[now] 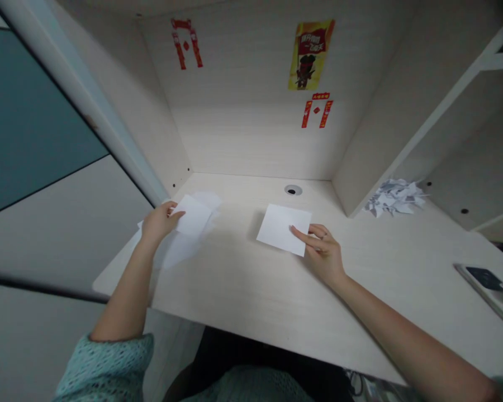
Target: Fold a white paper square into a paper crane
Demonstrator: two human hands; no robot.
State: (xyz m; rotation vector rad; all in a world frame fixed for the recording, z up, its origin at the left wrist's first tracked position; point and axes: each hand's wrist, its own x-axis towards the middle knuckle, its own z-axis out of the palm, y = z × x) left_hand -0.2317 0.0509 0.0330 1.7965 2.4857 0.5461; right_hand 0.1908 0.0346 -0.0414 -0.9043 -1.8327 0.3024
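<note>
Clearly, the fingers [305,237] of the right hand [327,259] pinch a paper square [279,226] at its right edge, one finger across its face, others behind. It is plain white, flat and straight-edged, held above the middle of the tabletop [243,296] with a soft shadow to its left. At the left end, the left hand [156,224] has its fingers closed on a similar white sheet [195,212], overlapping paler, blurred paper [178,250]. Far right, crumpled-looking scraps [396,196] lie heaped beside an upright panel [375,128].
</note>
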